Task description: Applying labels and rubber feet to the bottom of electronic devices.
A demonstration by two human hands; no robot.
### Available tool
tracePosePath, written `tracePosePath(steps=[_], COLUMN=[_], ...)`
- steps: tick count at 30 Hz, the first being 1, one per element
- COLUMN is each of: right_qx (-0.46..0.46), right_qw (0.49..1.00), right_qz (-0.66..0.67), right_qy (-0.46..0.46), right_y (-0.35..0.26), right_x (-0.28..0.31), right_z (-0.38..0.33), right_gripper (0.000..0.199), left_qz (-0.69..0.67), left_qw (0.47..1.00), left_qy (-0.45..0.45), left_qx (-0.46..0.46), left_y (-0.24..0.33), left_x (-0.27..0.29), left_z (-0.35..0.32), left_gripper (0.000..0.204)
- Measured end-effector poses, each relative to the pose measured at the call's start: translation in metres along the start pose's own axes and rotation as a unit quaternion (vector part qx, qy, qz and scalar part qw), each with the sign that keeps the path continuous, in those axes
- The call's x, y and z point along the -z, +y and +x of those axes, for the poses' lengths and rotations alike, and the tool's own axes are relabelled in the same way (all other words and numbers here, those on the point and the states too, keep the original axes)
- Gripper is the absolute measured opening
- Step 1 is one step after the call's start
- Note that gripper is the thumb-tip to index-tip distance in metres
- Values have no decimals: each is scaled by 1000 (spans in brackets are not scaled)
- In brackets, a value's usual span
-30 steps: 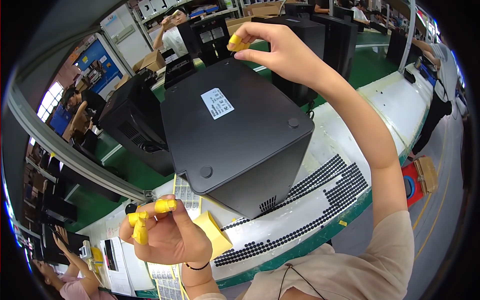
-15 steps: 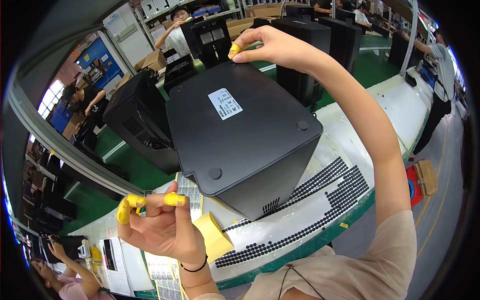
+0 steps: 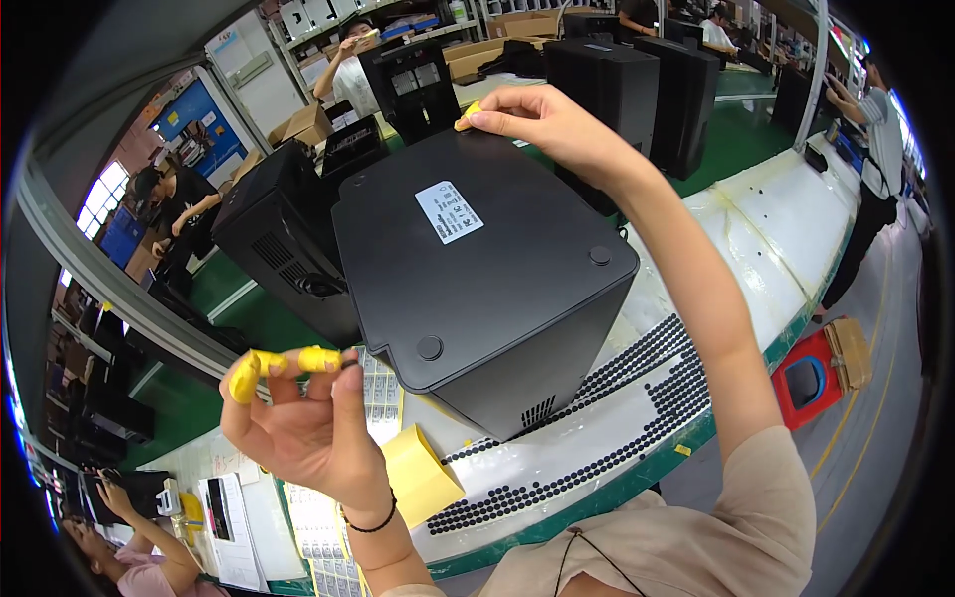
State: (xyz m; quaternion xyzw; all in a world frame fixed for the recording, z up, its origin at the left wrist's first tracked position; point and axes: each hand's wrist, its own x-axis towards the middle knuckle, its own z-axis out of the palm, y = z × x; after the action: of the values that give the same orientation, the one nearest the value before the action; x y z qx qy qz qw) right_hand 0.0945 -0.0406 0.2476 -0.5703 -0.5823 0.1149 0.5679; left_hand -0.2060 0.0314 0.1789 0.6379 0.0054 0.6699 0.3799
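**Black box on the bench, one hand at its far corner**

A large black box [image 3: 477, 289] stands on the white bench [image 3: 786, 229], its smooth, matte top panel facing up. The panel has rounded corners, a white rectangular label [image 3: 450, 211] near the middle, and small round feet: one [image 3: 430, 347] at the near corner and one [image 3: 600, 255] at the right corner. A slotted vent shows low on the near side wall. The box's long axis runs from the near left up toward the far right, so one corner points at the person.

The right hand [image 3: 537, 119] reaches across to the far corner of the panel, thumb and forefinger pressed together on a small piece there (too small to make out); yellow finger covers show at the tips. The left hand [image 3: 308, 418] is raised clear of the box, just beside its near-left side, fingers loosely curled, thumb upright, with yellow finger covers [image 3: 279, 363] on two fingertips, which meet a small dark bit. A black band sits on that wrist.

Below the box lie white sheets of small black dots [image 3: 637, 398] in neat rows, and a yellow paper wedge [image 3: 418, 473]. More black boxes [image 3: 637, 90] stand behind.
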Motion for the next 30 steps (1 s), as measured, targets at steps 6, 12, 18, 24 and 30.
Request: tracePosePath(steps=[6, 12, 18, 24, 30], right_qx=[-7, -89, -81, -76, -63], right_qw=[997, 963, 922, 914, 919], right_qz=[35, 250, 378, 396, 385], right_qy=[67, 54, 26, 44, 59], right_y=[10, 11, 10, 12, 14], right_x=[-16, -22, -28, -29, -32], right_z=[-10, -1, 8, 9, 9], right_gripper=[35, 39, 37, 34, 34], left_qz=[-25, -57, -30, 1, 64], left_qw=[999, 997, 991, 987, 977], left_qy=[-22, -51, -93, -108, -174], left_qx=[-22, -2, 91, 117, 101], left_y=[-14, -32, -59, -69, -74], left_x=[-15, -30, -46, -51, -50], left_z=[37, 79, 105, 113, 127], left_gripper=[68, 65, 54, 51, 51])
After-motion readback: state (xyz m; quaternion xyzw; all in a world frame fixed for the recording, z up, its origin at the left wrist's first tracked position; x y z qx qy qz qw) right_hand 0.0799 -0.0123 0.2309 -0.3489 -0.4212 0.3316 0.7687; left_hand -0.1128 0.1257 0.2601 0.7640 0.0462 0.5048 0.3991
